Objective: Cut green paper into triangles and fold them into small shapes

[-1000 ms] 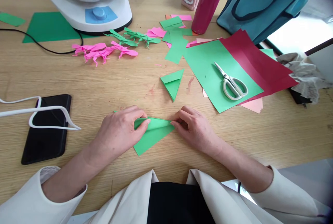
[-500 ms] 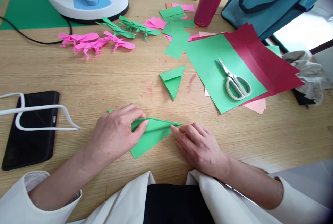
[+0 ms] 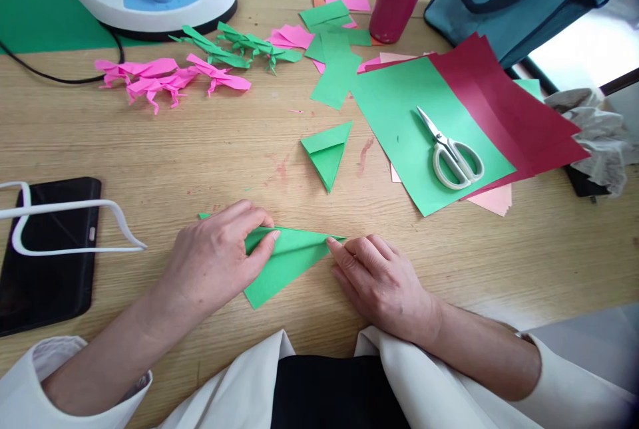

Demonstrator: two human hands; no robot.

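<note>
left hand (image 3: 214,259) pressing flat on folded green paper (image 3: 284,263), right hand (image 3: 382,279) fingertips pinning its tip, both lying on wooden surface (image 3: 499,256)

Bright green for the folded paper (image 3: 287,263) and the big sheet (image 3: 399,116); dark red for the sheets (image 3: 504,110) beneath. Hot pink paper figures (image 3: 150,80), green paper figures (image 3: 234,48), white-handled scissors (image 3: 452,157), black phone (image 3: 44,269), pale wood-grain table (image 3: 200,149).

A light wooden table (image 3: 499,263) sits beside a bright window (image 3: 584,50).
</note>
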